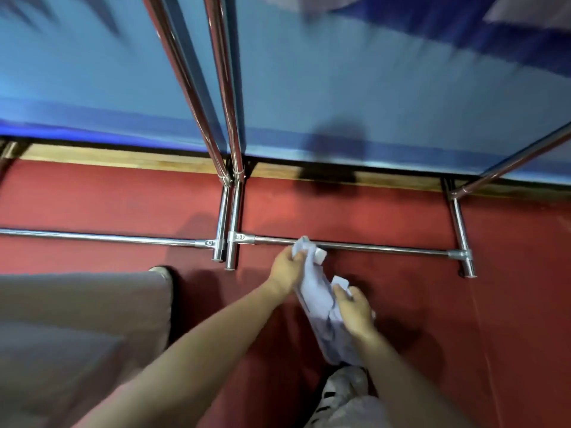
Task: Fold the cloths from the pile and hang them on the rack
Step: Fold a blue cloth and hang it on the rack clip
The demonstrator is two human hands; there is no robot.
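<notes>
Head view, looking steeply down; the upper part of the frame is motion-blurred. A pale lilac cloth (319, 299) is held in the air between both hands, above the red floor (401, 217) and just in front of the low crossbar of a chrome rack (349, 246). The left hand (285, 268) grips the cloth's upper end, its fingers (298, 256) curled into the bunched fabric close to the crossbar; whether the fabric touches the bar cannot be told. The right hand (353, 308) holds the cloth lower down, thumb on top and fingers clamped on a gathered edge. The cloth hangs crumpled and elongated between the 2 grips, its lower end trailing toward a grey shoe with dark stripes (343, 389) at the bottom edge. A second rack (123, 239) stands to the left, its feet just beside those of the first; shiny uprights from both rise toward the camera. Behind the racks, a wooden strip (123, 159) meets a blue wall (340, 88). A grey upholstered surface (77, 319) fills the lower left.
</notes>
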